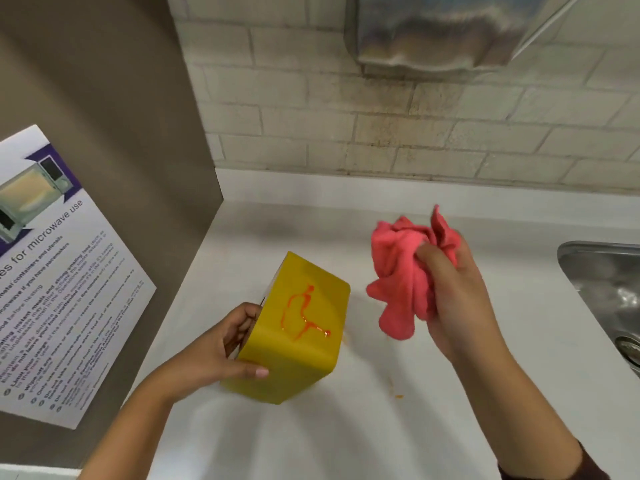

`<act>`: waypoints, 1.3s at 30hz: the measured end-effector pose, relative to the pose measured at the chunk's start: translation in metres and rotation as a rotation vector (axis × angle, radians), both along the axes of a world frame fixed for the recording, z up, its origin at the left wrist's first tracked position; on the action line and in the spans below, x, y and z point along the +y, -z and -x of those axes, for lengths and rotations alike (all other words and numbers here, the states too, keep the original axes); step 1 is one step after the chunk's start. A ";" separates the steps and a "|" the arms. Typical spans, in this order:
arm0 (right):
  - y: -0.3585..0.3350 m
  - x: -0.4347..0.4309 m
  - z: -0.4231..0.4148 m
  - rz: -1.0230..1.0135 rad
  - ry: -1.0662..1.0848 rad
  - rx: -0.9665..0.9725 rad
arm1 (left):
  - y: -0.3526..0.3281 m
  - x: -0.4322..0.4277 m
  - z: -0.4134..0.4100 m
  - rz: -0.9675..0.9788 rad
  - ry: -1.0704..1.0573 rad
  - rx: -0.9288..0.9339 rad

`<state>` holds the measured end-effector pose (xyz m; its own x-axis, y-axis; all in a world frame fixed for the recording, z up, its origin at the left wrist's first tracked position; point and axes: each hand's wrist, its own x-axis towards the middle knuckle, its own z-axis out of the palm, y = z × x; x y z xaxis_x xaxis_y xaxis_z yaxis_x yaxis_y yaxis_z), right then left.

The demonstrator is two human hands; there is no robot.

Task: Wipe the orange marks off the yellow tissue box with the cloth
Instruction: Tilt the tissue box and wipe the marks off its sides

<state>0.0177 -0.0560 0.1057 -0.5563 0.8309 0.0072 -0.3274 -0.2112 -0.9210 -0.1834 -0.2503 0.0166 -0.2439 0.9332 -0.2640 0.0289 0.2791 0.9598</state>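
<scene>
My left hand [221,348] grips the yellow tissue box [304,362] by its left side, holding it tilted just above the white counter. A wet orange squiggle [301,315] runs across the box's upward-facing side. To the right of the box, my right hand [457,292] is raised and holds a bunched pink cloth [401,275]. The cloth hangs a short way from the box without touching it.
A steel sink [606,282] is set into the white counter [346,427] at the right. Small orange drips [398,395] lie on the counter near the box. A brown panel with a microwave-use poster [52,278] stands at the left; a metal dispenser [433,29] hangs on the tiled wall.
</scene>
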 end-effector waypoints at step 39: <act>0.053 -0.046 0.038 -1.246 -0.351 -0.548 | 0.009 0.001 -0.028 -0.311 -0.320 0.041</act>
